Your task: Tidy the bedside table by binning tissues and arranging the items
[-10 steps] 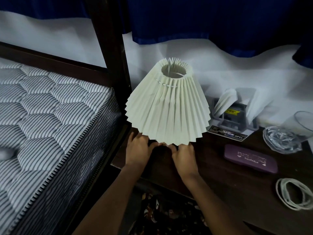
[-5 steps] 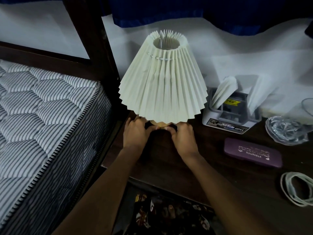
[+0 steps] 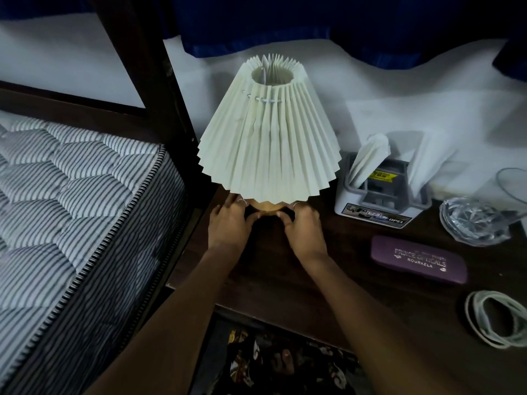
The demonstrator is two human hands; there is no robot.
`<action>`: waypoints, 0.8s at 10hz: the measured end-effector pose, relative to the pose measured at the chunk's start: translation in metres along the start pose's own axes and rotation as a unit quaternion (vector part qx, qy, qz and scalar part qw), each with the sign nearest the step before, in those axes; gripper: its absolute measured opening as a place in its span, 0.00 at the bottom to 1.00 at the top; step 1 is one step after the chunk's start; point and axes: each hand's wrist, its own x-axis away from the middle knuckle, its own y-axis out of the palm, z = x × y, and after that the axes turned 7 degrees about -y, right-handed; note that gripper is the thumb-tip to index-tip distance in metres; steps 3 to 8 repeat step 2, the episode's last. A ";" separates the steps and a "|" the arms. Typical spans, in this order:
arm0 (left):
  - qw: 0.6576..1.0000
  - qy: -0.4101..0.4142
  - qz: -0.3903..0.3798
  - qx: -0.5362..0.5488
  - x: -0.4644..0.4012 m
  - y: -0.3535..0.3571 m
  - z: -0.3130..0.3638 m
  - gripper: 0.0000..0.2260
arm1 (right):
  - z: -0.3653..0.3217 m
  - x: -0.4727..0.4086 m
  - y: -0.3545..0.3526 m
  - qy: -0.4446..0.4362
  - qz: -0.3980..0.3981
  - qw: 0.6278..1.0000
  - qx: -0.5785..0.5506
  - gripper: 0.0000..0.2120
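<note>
A lamp with a pleated cream shade (image 3: pixel 269 132) stands at the back left corner of the dark wooden bedside table (image 3: pixel 356 303). Its tan base (image 3: pixel 266 208) shows just below the shade. My left hand (image 3: pixel 228 223) grips the base from the left and my right hand (image 3: pixel 303 226) grips it from the right. To the right stands a white and grey organiser (image 3: pixel 379 201) with folded tissues (image 3: pixel 368 159) in it. Nearer me lie a purple glasses case (image 3: pixel 419 259) and a coiled white cable (image 3: pixel 496 319).
A clear glass dish (image 3: pixel 476 220) and a drinking glass (image 3: pixel 513 185) sit at the table's far right. A striped mattress (image 3: pixel 71 201) and a dark bedpost (image 3: pixel 148 81) close off the left side. White wall and blue curtain lie behind; patterned floor covering (image 3: pixel 271 363) shows below.
Both hands have pushed the lamp back towards the wall and the bedpost. The camera has moved closer and tilted down, so the lamp's base now shows.
</note>
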 end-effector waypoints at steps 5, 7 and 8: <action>0.996 0.057 -0.021 -0.072 0.027 0.010 -0.012 0.24 | 0.005 0.013 -0.024 0.037 0.015 0.999 -0.038 0.09; 0.996 0.057 -0.021 -0.072 0.027 0.010 -0.012 0.24 | 0.005 0.013 -0.024 0.037 0.015 0.999 -0.038 0.09; 0.996 0.057 -0.021 -0.072 0.027 0.010 -0.012 0.24 | 0.005 0.013 -0.024 0.037 0.015 0.999 -0.038 0.09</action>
